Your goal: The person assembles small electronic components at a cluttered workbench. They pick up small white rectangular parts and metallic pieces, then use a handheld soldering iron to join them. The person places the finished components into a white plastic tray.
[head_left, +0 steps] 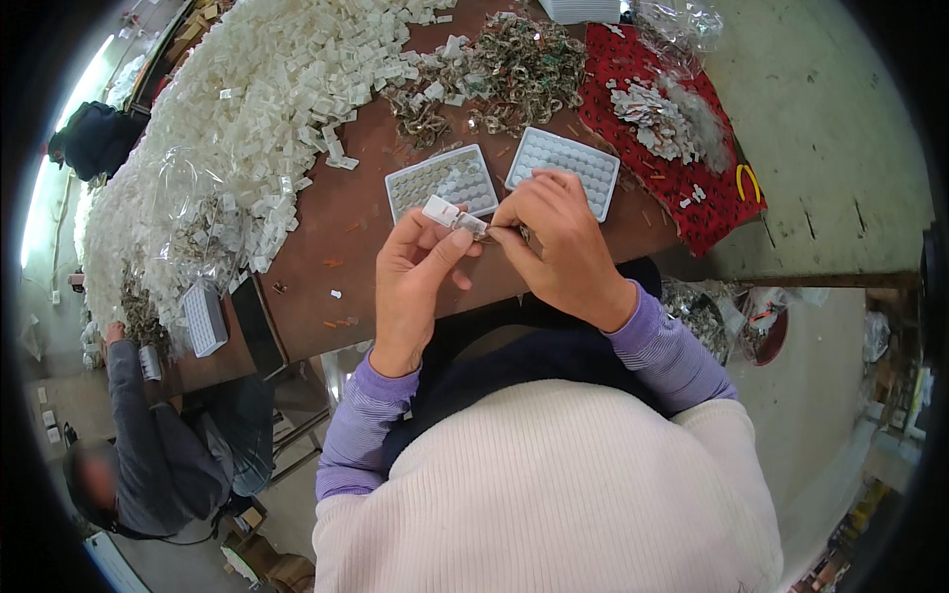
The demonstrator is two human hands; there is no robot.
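Between the thumb and fingers of my left hand (410,282) is a small clear plastic packet with a white tag (441,211), held above the near edge of the table. My right hand (568,247) is closed in a pinch at the packet's right end. Whatever its fingertips grip there is too small to make out. Just beyond my hands lies a white compartment tray (395,188), its pockets partly filled with small pieces. A second white tray (563,163) with rows of rounded pockets sits right behind my right hand.
A big heap of clear and white packets (277,89) covers the table's left. Tangled metal pieces (534,69) lie at the far middle. On the right, a red cloth (707,227) bears white tags (657,124) and a yellow-handled tool (748,185). Another person (168,465) works at the left.
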